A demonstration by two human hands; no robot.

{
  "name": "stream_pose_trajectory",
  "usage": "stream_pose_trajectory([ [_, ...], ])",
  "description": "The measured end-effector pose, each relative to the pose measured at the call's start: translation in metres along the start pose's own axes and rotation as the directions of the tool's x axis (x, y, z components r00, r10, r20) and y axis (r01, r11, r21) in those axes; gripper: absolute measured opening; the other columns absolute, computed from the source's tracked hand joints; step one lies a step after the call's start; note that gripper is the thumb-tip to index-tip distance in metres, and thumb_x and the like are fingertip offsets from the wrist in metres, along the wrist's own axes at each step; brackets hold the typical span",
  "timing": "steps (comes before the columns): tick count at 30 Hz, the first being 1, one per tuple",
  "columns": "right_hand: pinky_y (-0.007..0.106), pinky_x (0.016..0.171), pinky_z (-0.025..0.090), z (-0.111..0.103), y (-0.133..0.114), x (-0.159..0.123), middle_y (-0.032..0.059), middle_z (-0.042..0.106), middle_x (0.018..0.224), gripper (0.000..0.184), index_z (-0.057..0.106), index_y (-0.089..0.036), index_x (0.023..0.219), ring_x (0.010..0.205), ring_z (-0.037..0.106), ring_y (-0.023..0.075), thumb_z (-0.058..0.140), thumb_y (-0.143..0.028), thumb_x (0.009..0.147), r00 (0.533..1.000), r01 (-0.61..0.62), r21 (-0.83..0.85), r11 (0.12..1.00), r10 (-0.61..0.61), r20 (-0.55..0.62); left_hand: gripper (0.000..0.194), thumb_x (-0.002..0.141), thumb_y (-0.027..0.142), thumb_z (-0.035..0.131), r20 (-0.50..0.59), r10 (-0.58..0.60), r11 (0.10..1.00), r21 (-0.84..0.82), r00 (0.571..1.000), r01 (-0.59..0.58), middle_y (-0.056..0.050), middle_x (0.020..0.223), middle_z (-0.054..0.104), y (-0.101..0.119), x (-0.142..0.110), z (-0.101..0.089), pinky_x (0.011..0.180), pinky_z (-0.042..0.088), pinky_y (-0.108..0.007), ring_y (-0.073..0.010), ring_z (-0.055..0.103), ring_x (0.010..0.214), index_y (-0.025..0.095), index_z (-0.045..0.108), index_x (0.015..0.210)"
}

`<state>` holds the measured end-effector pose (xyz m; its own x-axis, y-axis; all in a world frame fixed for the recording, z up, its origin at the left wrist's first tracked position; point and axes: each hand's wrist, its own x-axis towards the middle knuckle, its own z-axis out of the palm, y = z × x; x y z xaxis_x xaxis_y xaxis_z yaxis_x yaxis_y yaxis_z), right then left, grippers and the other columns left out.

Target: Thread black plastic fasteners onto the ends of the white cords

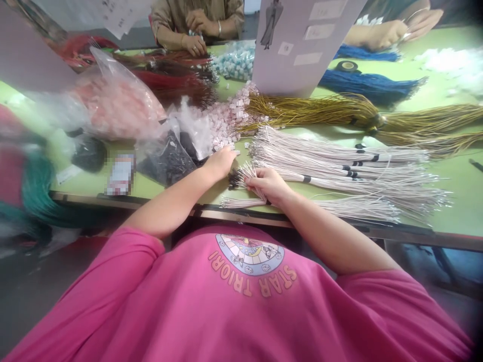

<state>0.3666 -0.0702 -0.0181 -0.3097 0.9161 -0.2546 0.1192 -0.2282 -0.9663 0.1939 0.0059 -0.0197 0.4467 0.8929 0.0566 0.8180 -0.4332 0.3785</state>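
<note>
The right hand [268, 185] curls around a fan of pale cords [243, 177], fingers pressed together on them, dark tips pointing to nine o'clock, long axis running three to nine. The left hand [221, 162], just at ten o'clock of it, reaches with fingertips pinched at the near edge of the clips [230, 120], a loose pile spreading to twelve o'clock. The left hand is the nearer to that pile. More pale cords [339, 161] lie toward three o'clock on the green table [460, 201]; gold cords [320, 108] lie beyond
</note>
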Motion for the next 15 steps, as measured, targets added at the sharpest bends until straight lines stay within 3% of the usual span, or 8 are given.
stream_pose_trajectory([
  [2,0.021,0.039,0.024,0.000,-0.001,0.000,-0.0033,0.045,0.047,0.016,0.048,-0.015,0.055,0.040,0.036,0.0045,0.059,-0.021,0.065,1.000,0.001,0.044,0.999,-0.002,0.015,0.028,0.086,0.025,0.039,0.071,-0.010,0.993,0.116,0.997,0.002,-0.011,0.093,0.054,0.004,-0.002,-0.006,0.073,0.042,-0.031,-0.0204,0.054,0.083,0.014,0.064,0.092],
  [4,0.021,0.037,0.021,0.001,-0.001,0.000,-0.0047,0.040,0.043,0.017,0.045,-0.016,0.054,0.037,0.033,0.0040,0.059,-0.020,0.064,1.000,-0.014,0.100,0.995,0.013,0.015,0.024,0.085,0.023,0.041,0.035,0.013,0.994,0.107,0.999,-0.017,-0.010,0.095,0.054,0.011,-0.010,-0.017,0.073,0.041,-0.031,-0.0192,0.053,0.083,0.014,0.063,0.088],
  [7,0.021,0.037,0.020,0.001,-0.001,0.001,-0.0052,0.038,0.042,0.019,0.046,-0.016,0.054,0.036,0.031,0.0042,0.060,-0.023,0.065,0.999,-0.032,0.124,0.992,0.030,0.012,0.019,0.085,0.018,0.041,-0.024,0.054,0.996,-0.064,0.998,-0.055,-0.006,0.090,0.056,0.021,-0.030,-0.037,0.073,0.041,-0.028,-0.0149,0.053,0.078,0.015,0.059,0.088],
  [9,0.021,0.038,0.019,0.001,-0.001,0.000,-0.0053,0.038,0.042,0.022,0.046,-0.016,0.054,0.037,0.030,0.0039,0.062,-0.025,0.065,1.000,-0.026,0.097,0.995,0.025,0.011,0.018,0.086,0.021,0.042,0.022,0.016,0.963,-0.270,1.000,-0.009,-0.003,0.076,0.057,0.026,-0.046,-0.046,0.067,0.042,-0.027,-0.0113,0.052,0.066,0.016,0.058,0.091],
  [11,0.021,0.039,0.019,0.001,-0.002,0.000,-0.0056,0.037,0.042,0.024,0.044,-0.016,0.052,0.038,0.029,0.0035,0.062,-0.027,0.065,1.000,-0.015,0.074,0.997,0.014,0.010,0.019,0.086,0.026,0.045,0.088,-0.055,0.869,-0.486,0.995,0.091,0.000,0.065,0.055,0.028,-0.061,-0.048,0.059,0.041,-0.024,-0.0089,0.049,0.056,0.015,0.060,0.089],
  [15,0.021,0.040,0.021,0.003,-0.005,-0.003,-0.0055,0.038,0.044,0.025,0.046,-0.015,0.053,0.039,0.030,0.0035,0.062,-0.030,0.065,1.000,0.005,0.049,0.999,-0.005,0.008,0.018,0.082,0.025,0.053,0.233,-0.147,0.548,-0.790,0.961,0.275,0.000,0.063,0.055,0.027,-0.072,-0.031,0.053,0.043,-0.022,-0.0071,0.050,0.053,0.012,0.062,0.092],
])
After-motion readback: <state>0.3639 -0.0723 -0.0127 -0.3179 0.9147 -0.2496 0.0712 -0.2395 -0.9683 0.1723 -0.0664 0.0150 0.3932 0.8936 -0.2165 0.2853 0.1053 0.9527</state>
